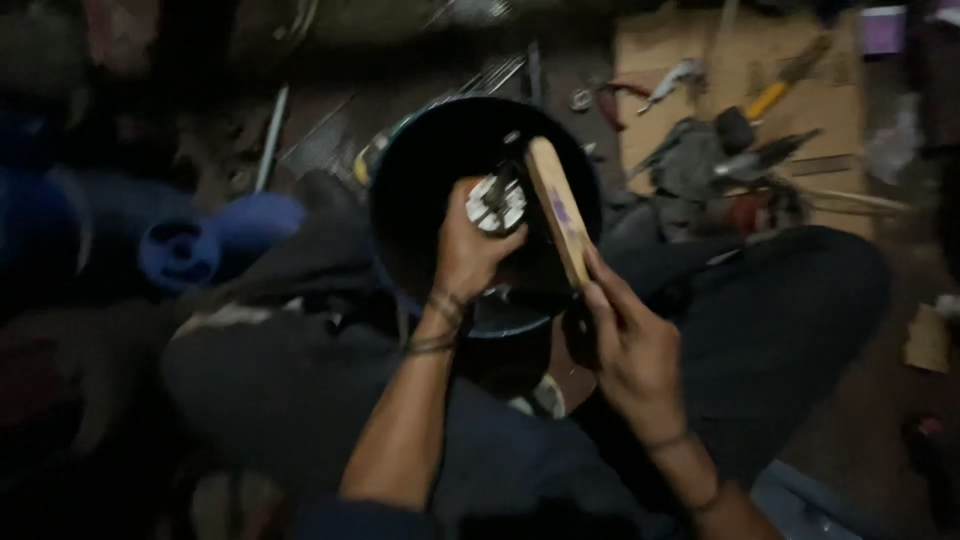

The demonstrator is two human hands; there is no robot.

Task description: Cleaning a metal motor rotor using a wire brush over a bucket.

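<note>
My left hand (468,250) grips a small round metal part (497,203) with a toothed or slotted face, held over a dark blue bucket (400,170) between my knees. My right hand (625,345) holds a flat wooden stick (558,208) by its lower end, its upper end leaning beside the metal part. Whether the stick touches the part I cannot tell. The picture is dim and blurred.
A sheet of cardboard (840,90) at the upper right carries several hand tools, among them a yellow-handled tool (770,98) and pliers (615,95). A blue plastic piece (200,245) lies at the left. My legs in dark trousers (790,300) flank the bucket.
</note>
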